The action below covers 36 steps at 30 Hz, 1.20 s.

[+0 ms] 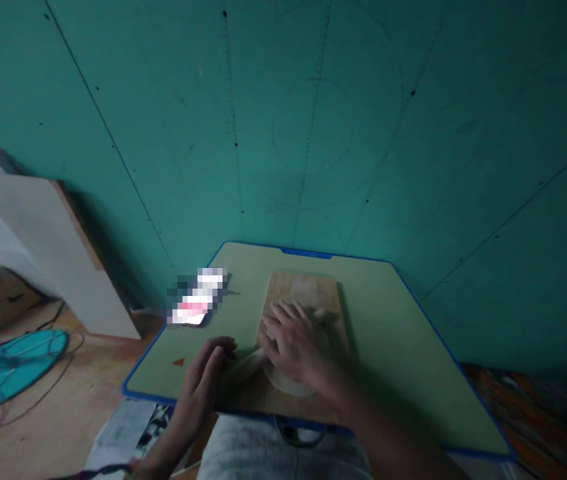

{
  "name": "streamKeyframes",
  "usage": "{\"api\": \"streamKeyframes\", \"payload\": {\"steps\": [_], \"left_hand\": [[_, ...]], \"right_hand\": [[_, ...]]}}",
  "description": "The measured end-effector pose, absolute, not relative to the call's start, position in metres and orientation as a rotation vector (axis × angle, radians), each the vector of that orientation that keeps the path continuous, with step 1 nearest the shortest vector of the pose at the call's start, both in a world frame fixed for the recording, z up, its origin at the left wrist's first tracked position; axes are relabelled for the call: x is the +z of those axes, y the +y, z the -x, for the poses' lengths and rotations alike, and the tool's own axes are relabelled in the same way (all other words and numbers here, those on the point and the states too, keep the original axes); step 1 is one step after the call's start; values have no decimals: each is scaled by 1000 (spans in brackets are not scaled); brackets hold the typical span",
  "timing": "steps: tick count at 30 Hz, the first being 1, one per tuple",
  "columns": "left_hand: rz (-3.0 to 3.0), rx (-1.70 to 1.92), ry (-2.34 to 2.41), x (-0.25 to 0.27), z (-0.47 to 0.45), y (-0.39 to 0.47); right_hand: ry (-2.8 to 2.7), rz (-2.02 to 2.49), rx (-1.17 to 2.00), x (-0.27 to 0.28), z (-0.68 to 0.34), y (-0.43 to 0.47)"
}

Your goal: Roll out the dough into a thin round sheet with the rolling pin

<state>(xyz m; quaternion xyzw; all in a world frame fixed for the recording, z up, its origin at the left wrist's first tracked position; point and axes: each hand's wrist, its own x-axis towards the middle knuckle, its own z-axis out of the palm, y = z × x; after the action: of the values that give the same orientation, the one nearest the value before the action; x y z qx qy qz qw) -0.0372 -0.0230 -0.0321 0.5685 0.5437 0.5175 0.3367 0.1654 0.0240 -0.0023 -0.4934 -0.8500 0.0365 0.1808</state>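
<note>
A thin, pale, round sheet of dough (pixel 291 385) lies on a wooden board (pixel 301 285). Slantwise across the dough runs a light rolling pin (pixel 249 363), partly covered by my hands. My right hand (pixel 291 340) rests on the middle of the pin, palm down, with its fingers stretched out and slightly spread. At the pin's near left end is my left hand (pixel 207 373), its fingers curled around it; the exact contact is in shadow.
The board lies on a small pale-green table with a blue rim (pixel 443 347). A phone (pixel 198 300), its screen blurred out, lies at the left. Behind stands a green wall (pixel 283 133). A white panel (pixel 68 253) and a turquoise round base (pixel 18 367) with cords are on the left.
</note>
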Motion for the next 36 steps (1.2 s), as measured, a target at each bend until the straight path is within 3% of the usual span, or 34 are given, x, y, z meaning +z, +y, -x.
{"api": "streamKeyframes", "payload": {"steps": [7,19,30,32,36], "left_hand": [[-1164,1434,1357,-28,35,-18],[-1364,1499,1502,-44,42,-12],[-1565,1816,1463,-43,29,-43],[-1833,1732,1278,-39,15,-62],[-2394,1130,866,-24,-20,-82]], "right_hand": [[-2410,1329,0,-19,-204,-25],[-2403,1594,186,7,-122,115],[-2392,1352,2,-19,-191,-11],[-2360,1442,-15,-18,-201,-16],[-2332,1633,65,-3,-207,-10]]}}
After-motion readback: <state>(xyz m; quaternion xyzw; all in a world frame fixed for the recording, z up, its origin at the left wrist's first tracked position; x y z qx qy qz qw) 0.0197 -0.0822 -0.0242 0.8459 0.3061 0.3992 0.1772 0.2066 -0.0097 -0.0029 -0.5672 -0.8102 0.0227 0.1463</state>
